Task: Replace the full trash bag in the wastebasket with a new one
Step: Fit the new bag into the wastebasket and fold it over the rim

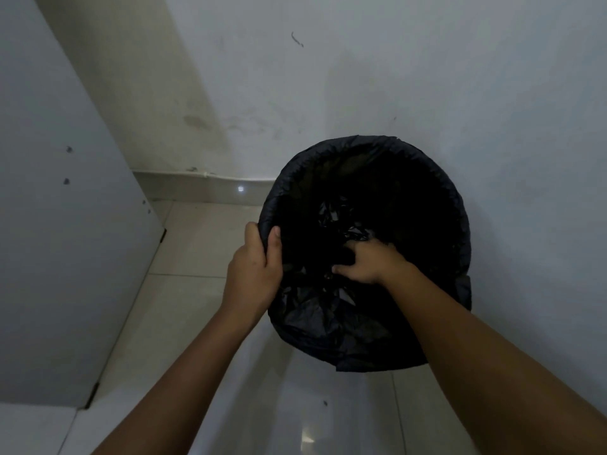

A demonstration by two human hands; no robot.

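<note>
A round wastebasket stands on the floor against the wall, lined with a black trash bag whose edge is folded over the rim. My left hand grips the bag-covered rim on the left side, thumb inside. My right hand reaches down inside the basket, fingers curled into the crumpled black plastic. The inside is very dark and the bottom cannot be made out.
A white wall rises right behind the basket. A white cabinet panel stands at the left. Glossy light floor tiles lie between cabinet and basket and in front of it.
</note>
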